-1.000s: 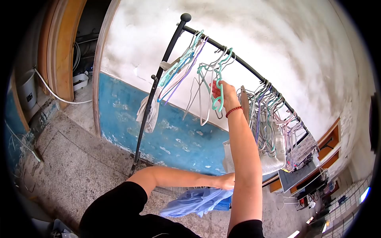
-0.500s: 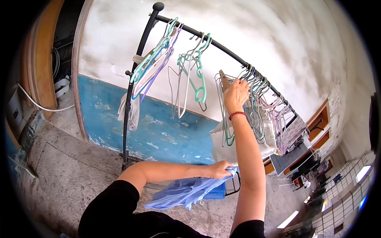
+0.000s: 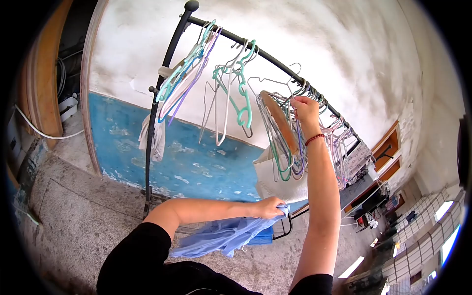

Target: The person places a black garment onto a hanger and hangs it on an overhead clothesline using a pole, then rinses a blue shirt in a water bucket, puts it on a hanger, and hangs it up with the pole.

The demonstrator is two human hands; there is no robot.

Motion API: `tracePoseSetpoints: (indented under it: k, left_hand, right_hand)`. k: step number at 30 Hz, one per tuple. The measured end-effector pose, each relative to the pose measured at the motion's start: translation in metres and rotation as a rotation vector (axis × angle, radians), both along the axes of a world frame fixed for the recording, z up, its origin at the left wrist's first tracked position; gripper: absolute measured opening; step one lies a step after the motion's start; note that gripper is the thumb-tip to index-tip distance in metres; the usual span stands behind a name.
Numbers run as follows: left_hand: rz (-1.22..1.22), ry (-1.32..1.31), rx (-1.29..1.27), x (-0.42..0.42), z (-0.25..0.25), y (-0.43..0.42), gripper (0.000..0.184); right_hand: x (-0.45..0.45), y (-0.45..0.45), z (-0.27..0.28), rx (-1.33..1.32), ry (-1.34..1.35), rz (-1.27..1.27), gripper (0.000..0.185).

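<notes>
My left hand is closed on the bunched end of a thin light-blue garment, which hangs loosely below the rack. My right hand is raised to the crowded part of the black clothes rail, its fingers pinched on a wire hanger. That hanger's hook stands up free, just above the rail. Beside these fingers hangs a brown wooden hanger among several wire ones, one of them green. My palm hides part of the grip.
Turquoise plastic hangers and a left-end bunch with a purple hanger share the rail. Whitish cloth hangs behind the hangers. A dark rack post stands at left, near a blue-and-white wall. A blue object lies low behind the garment.
My right hand has shifted slightly right and down. A wire hanger's hook has come up off the rail, and the wooden hanger has swung into fuller view. The left hand keeps the garment.
</notes>
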State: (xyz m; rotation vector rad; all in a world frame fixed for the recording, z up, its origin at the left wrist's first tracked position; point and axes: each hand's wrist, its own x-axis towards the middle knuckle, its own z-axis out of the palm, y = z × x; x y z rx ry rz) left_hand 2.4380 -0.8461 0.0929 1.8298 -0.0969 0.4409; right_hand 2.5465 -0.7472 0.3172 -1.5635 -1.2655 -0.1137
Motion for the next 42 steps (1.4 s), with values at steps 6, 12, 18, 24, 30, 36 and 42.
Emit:
tracePoseSetpoints:
  k: [6,12,18,24,30,36,42]
  left_hand:
    - [-0.008,-0.008,0.061,0.012,-0.008,-0.004,0.035]
    - [-0.026,0.027,0.069,0.018,-0.011,-0.006,0.034]
    - [-0.006,-0.025,0.032,0.013,-0.002,-0.012,0.027]
    - [-0.041,0.032,0.102,0.013,0.006,-0.017,0.031]
    - [0.013,0.138,-0.063,0.014,0.008,-0.013,0.033]
    - [-0.042,0.114,-0.068,0.027,-0.008,-0.005,0.029]
    - [-0.065,0.130,-0.045,0.023,0.005,-0.012,0.029]
  right_hand:
    - [-0.031,0.010,-0.023,-0.069,0.274,0.187,0.011]
    - [-0.052,0.000,-0.026,-0.178,0.035,0.189,0.024]
    - [-0.048,-0.017,-0.048,-0.499,-0.951,-0.537,0.029]
    - [-0.033,-0.014,-0.061,-0.043,-0.812,-0.205,0.015]
    - [0.017,-0.057,-0.019,0.141,-0.570,-0.724,0.017]
    - [0.105,-0.110,-0.037,0.327,-0.285,-0.620,0.017]
    - [0.167,-0.168,-0.079,0.284,-0.219,-0.883,0.016]
